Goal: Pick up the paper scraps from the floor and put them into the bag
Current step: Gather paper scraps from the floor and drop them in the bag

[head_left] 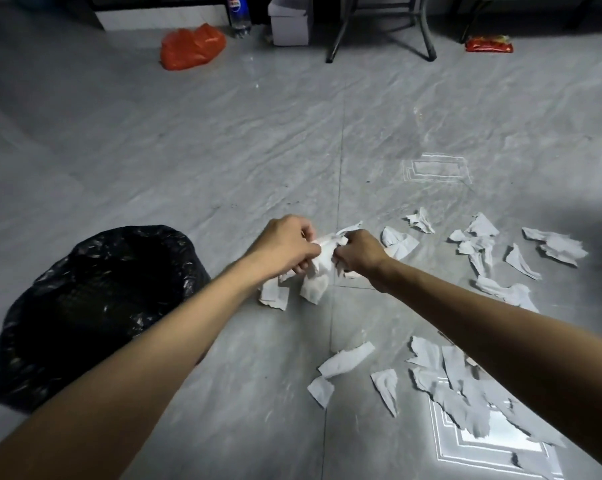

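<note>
Both hands meet at the middle of the view over the grey floor. My left hand (pixel 287 245) and my right hand (pixel 360 251) are each closed on the same bunch of white paper scraps (pixel 322 268), which hangs between them just above the tiles. Several more torn scraps lie to the right (pixel 479 247) and near my right forearm (pixel 434 368). An open black plastic bag (pixel 95 306) sits on the floor to the left, partly under my left forearm.
An orange plastic bag (pixel 192 46), a cola bottle (pixel 237 15), a white box (pixel 290 20), black chair legs (pixel 379 32) and a red snack packet (pixel 488 45) stand along the far wall. Bright light reflections mark the tiles at lower right.
</note>
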Motion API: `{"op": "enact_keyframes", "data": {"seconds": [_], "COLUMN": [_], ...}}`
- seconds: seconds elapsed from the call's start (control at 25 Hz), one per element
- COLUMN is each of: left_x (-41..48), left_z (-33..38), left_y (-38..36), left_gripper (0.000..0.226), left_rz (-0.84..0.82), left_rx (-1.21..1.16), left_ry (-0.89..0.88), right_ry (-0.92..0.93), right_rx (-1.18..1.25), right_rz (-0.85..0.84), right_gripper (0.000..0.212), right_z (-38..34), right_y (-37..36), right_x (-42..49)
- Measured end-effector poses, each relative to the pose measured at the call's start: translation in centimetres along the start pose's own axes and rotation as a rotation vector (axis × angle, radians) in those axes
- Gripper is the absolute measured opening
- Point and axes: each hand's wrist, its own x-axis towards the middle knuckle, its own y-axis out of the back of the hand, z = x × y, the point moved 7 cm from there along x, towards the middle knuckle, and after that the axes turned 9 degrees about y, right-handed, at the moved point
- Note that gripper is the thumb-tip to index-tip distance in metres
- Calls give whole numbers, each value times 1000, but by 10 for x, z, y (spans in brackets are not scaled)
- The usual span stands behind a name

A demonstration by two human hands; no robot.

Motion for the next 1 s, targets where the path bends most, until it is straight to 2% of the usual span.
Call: {"op": "enact_keyframes", "data": {"seconds": [0.24,0.4,0.48,0.56,0.68,0.72,0.76,0.84,1.0], "left_x": [-55,-86,-94,-97,-95,-92,-89,-81,-65], "left_z": [-42,-114,-158,-195,-218,-215,-211,-195,-136], "left_y": [133,198,204,194,185,185,187,190,177], "left_gripper": [20,17,12,9,18,16,14,11,15], "left_rz": [282,566,553,417,355,374,400,453,562], "left_rx": [-164,-31,158,338,289,249,213,201,187], "left_ry": [10,156,313,481,548,528,510,462,229], "right_ry": [203,277,315,317,220,289,392,529,333], "right_rx": [270,385,348,290,225,78,-102,-283,-124], "right_rz": [-181,-315,-368,-470,-677,-651,-550,-322,-276], "right_gripper": [22,9,8,6,48,56,57,47,21], "right_z": [-127,-176,-190,-197,-192,-190,-191,-192,-151], "right_y": [-53,-99,-125,-150,-183,-185,-183,-171,-143], "right_x": [-12,-22,-27,-33,-39,-36,-29,-23,1]}}
